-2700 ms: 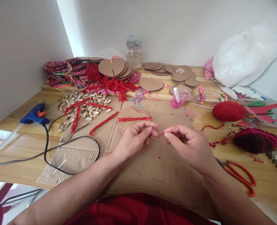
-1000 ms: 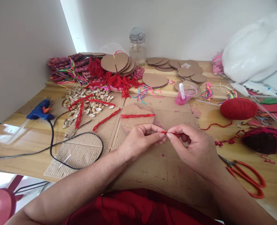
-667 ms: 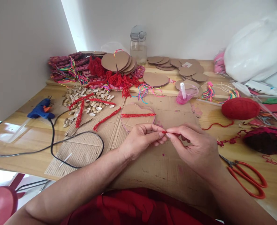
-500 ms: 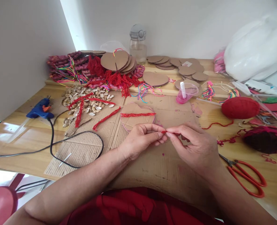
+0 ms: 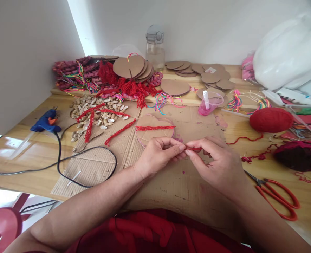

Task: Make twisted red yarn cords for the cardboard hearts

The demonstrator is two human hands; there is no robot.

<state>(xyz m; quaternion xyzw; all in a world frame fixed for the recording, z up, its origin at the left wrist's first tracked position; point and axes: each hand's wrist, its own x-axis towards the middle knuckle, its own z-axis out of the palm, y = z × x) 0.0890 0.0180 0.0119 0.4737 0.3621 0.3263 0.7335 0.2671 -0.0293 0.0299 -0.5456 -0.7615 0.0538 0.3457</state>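
Between my two hands, over the cardboard sheet, runs a short piece of red yarn (image 5: 193, 149). My left hand (image 5: 162, 154) pinches one end between thumb and fingers. Close beside it, my right hand (image 5: 215, 163) is closed on the yarn, its thumb and index fingertip near my left fingertips. Part of the yarn is hidden by the fingers. Just behind my left hand lies a round cardboard disc (image 5: 155, 135) with a pink edge, and a red yarn braid (image 5: 155, 128) lies across it. Another red braid (image 5: 120, 131) rests left of the disc.
Peanut shells (image 5: 110, 105) and a blue glue gun (image 5: 46, 121) with a black cable are at the left. Red-handled scissors (image 5: 276, 196) and a red yarn ball (image 5: 271, 119) lie at the right. Behind stand a pink cup (image 5: 206, 105) and a bottle (image 5: 155, 49).
More of the red yarn shows between my fingers, extending along my right index finger. My right hand has shifted slightly; both hands still hold the yarn.
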